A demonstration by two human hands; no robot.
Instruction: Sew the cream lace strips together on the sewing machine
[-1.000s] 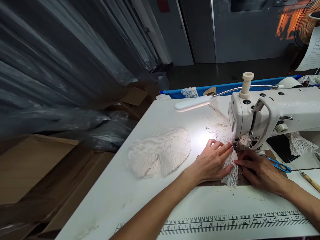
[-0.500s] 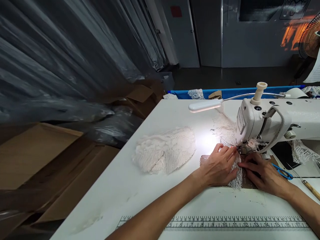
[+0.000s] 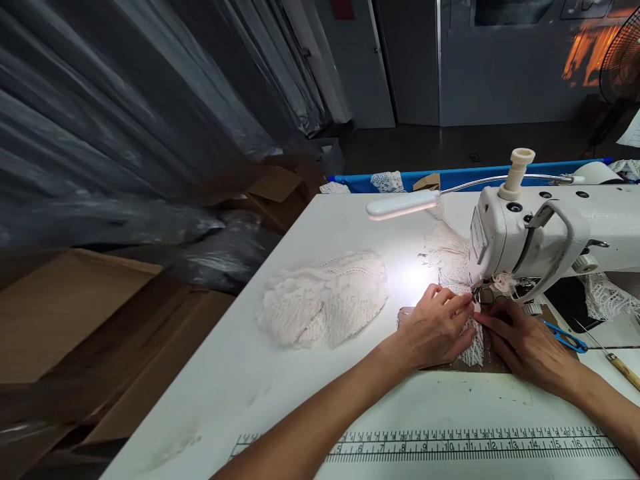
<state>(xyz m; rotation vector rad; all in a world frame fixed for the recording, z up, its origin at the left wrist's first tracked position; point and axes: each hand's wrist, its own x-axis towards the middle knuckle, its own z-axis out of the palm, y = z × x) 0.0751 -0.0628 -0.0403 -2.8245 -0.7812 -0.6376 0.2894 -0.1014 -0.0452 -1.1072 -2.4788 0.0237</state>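
Observation:
A strip of white lace [image 3: 473,348] runs under the needle of the white sewing machine [image 3: 505,230], and more of it bunches behind the presser foot. My left hand [image 3: 439,328] presses down on the lace just left of the foot, fingers bent and close together. From the right, my right hand [image 3: 525,343] pinches the lace edge near the foot between thumb and forefinger. The needle point itself is hidden by my fingers. A small pale fabric flower [image 3: 503,283] hangs on the machine head above my right hand.
A heap of white lace pieces [image 3: 327,300] lies left on the table. Blue thread snips [image 3: 565,337] and a wooden-handled awl [image 3: 623,370] lie to the right. A lamp [image 3: 403,205] overhangs the work. A printed ruler [image 3: 430,447] runs along the front; cardboard boxes [image 3: 165,347] stand left.
The lace has fed a little way toward the needle, so its near end sits closer to the foot. Both hands have moved slightly forward with it. The view has tilted a little.

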